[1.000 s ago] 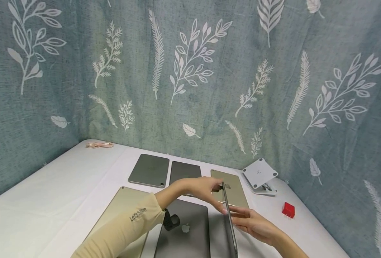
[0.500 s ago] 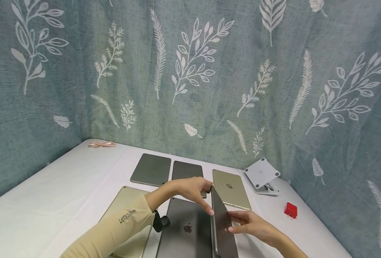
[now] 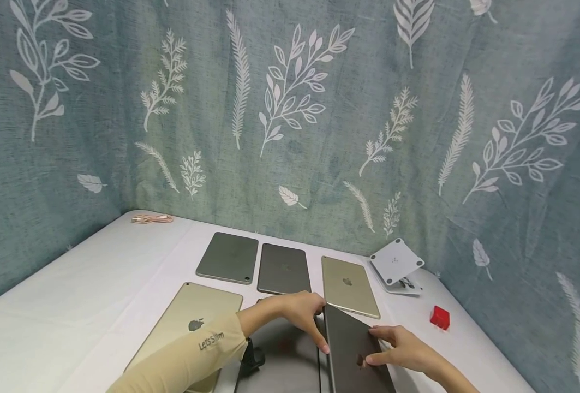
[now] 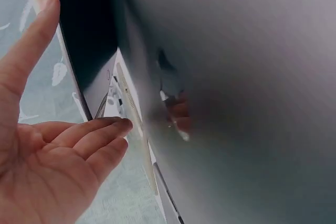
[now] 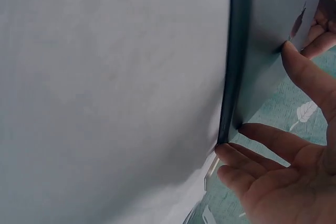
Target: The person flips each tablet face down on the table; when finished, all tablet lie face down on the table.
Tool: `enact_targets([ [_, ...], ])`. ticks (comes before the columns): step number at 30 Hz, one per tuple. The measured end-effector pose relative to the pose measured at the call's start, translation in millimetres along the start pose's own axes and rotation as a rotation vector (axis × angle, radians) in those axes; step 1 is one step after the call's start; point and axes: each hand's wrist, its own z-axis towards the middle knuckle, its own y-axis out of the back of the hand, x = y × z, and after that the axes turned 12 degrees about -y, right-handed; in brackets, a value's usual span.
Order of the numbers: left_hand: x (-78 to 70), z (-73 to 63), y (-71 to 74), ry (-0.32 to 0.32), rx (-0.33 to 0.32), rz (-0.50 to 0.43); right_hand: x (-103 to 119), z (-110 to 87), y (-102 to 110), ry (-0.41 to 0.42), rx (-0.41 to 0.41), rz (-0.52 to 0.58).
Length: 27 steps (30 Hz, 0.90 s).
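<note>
A dark grey tablet [image 3: 351, 338] with an apple logo is tilted, its right side lower than in the earlier frames. My left hand [image 3: 302, 314] holds it at the far left corner, with the thumb along the left edge. On the other side my right hand [image 3: 402, 349] pinches the right edge, its thumb on the back near the logo and its fingers at the edge. In the left wrist view the tablet's dark screen [image 4: 86, 40] faces a second grey tablet [image 4: 252, 129]. That second tablet lies flat beneath my left forearm in the head view, partly hidden.
Behind lie a dark green-grey tablet [image 3: 228, 257], a dark grey one [image 3: 285, 267] and a gold one [image 3: 351, 286]. A larger gold tablet [image 3: 186, 322] is partly covered by my left sleeve. A silver stand [image 3: 396, 267], red plug adapter [image 3: 440, 317] and pink cable [image 3: 152, 218] sit farther out.
The held tablet has gone from nearly upright, edge toward the head camera, to leaning rightward with its back facing up. Both hands have kept hold and come slightly nearer; the right thumb now rests on its back.
</note>
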Motion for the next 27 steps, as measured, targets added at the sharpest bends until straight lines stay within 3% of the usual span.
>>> enact_targets([
  [6,-8.2,16.4,-6.4,0.072,0.047,0.073,-8,-3.6,8,0.001,-0.021,-0.055],
  [10,-11.0,25.5,-10.0,0.080,0.086,0.115,-14,-4.2,11,-0.003,-0.039,-0.074],
  [16,-12.8,26.2,-15.7,0.105,0.130,0.107,-15,-5.4,10,0.058,-0.082,-0.139],
  [19,-18.2,25.4,-18.2,0.118,0.167,0.131,-13,-4.2,9,0.032,-0.101,-0.175],
  [27,-34.2,32.0,-25.8,0.144,0.276,0.333,-8,-1.0,10,-0.021,-0.099,-0.249],
])
